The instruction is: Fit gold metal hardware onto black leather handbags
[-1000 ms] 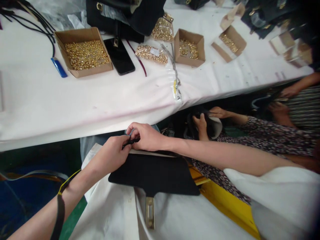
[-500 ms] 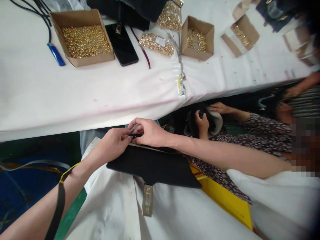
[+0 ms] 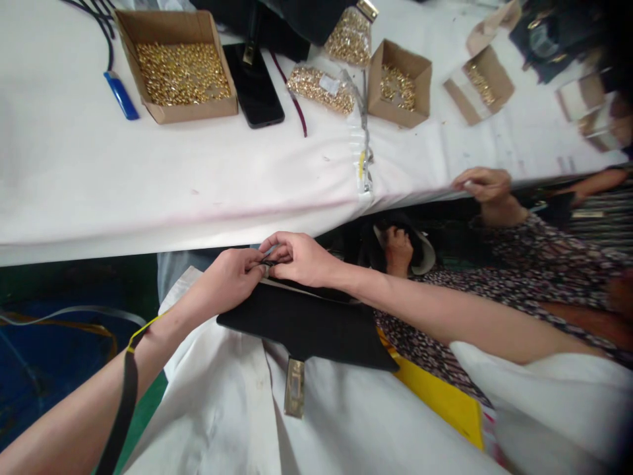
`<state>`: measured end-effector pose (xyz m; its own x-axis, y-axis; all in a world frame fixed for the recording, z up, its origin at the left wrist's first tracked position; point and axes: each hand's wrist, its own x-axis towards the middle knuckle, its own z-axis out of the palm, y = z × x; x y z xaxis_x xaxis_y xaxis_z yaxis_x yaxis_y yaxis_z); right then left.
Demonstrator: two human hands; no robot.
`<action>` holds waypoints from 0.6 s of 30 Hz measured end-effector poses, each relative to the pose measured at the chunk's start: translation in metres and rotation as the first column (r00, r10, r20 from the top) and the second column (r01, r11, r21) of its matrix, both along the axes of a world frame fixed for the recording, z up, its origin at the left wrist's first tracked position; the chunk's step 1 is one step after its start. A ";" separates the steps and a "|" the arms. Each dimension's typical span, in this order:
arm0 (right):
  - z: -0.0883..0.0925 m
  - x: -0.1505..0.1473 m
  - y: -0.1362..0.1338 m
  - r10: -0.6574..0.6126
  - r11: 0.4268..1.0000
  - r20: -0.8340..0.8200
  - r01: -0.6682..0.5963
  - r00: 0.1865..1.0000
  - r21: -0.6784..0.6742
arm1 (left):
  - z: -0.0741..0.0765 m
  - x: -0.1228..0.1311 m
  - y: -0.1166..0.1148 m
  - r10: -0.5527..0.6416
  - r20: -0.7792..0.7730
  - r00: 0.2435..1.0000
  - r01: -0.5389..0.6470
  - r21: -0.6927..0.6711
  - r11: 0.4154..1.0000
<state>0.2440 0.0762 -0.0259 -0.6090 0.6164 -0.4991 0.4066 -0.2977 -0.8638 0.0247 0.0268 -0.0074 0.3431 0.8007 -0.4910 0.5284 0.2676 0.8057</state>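
Observation:
A black handbag (image 3: 306, 326) lies across my lap, its flap spread toward me and a gold metal clasp (image 3: 295, 388) hanging from the flap's tab. My left hand (image 3: 236, 278) is closed on the bag's far left edge, thumb and fingers pinched together. Right beside it, my right hand (image 3: 305, 261) pinches at the same corner, its fingertips almost touching the left ones. Something small and dark shows between the two sets of fingertips; the fingers hide most of it.
On the white-covered table (image 3: 148, 178) stand a cardboard box (image 3: 163, 113) of small gold fittings, a phone (image 3: 260, 95), a blue-handled tool (image 3: 121, 97), bagged gold pieces (image 3: 321, 90) and a smaller box (image 3: 399, 112). To my right, a co-worker's hand (image 3: 487, 185) is raised at the table edge.
My hands stay pinched at the bag's corner, with only small finger shifts. The co-worker's one hand has moved from the dark item up to the table edge. The view has shifted slightly.

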 end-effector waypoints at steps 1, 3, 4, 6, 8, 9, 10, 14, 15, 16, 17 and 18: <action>0.000 -0.001 -0.001 -0.004 1.000 0.013 0.004 1.000 0.007 | -0.001 0.000 0.000 -0.004 0.007 1.000 0.004 0.002 1.000; 0.000 -0.002 -0.002 -0.013 1.000 0.034 0.012 0.999 0.029 | -0.004 -0.001 0.000 -0.008 0.029 1.000 0.008 0.003 1.000; 0.000 -0.002 -0.003 -0.018 0.999 0.040 0.016 0.999 0.040 | -0.005 -0.001 0.000 -0.006 0.040 0.999 0.005 0.003 1.000; 0.001 -0.003 -0.005 -0.029 0.998 0.052 0.026 0.998 0.058 | -0.007 -0.002 -0.001 0.004 0.054 0.999 -0.004 -0.001 1.000; 0.002 -0.005 -0.006 -0.056 0.997 0.076 0.051 0.996 0.065 | -0.008 -0.003 -0.001 0.017 0.073 0.997 -0.015 -0.017 1.000; 0.003 -0.005 -0.006 -0.076 0.996 0.093 0.071 0.993 0.061 | -0.009 -0.003 -0.001 0.023 0.088 0.996 -0.021 -0.028 0.999; 0.004 -0.006 -0.007 -0.098 0.994 0.111 0.093 0.989 0.053 | -0.009 -0.004 -0.002 0.029 0.105 0.994 -0.025 -0.039 0.999; 0.008 -0.009 -0.010 -0.152 0.988 0.140 0.153 0.978 0.006 | -0.010 -0.006 -0.003 0.050 0.137 0.989 -0.042 -0.060 0.997; 0.008 -0.010 -0.010 -0.155 0.988 0.134 0.157 0.979 0.000 | -0.011 -0.006 -0.003 0.050 0.134 0.990 -0.042 -0.060 0.997; 0.008 -0.010 -0.012 -0.160 0.987 0.125 0.162 0.979 -0.004 | -0.012 -0.007 -0.004 0.050 0.130 0.990 -0.042 -0.059 0.997; 0.008 -0.011 -0.013 -0.168 0.985 0.115 0.170 0.979 -0.006 | -0.012 -0.007 -0.005 0.048 0.128 0.991 -0.040 -0.058 0.998; 0.009 -0.012 -0.014 -0.180 0.983 0.107 0.181 0.978 -0.005 | -0.013 -0.008 -0.006 0.046 0.129 0.991 -0.039 -0.055 0.998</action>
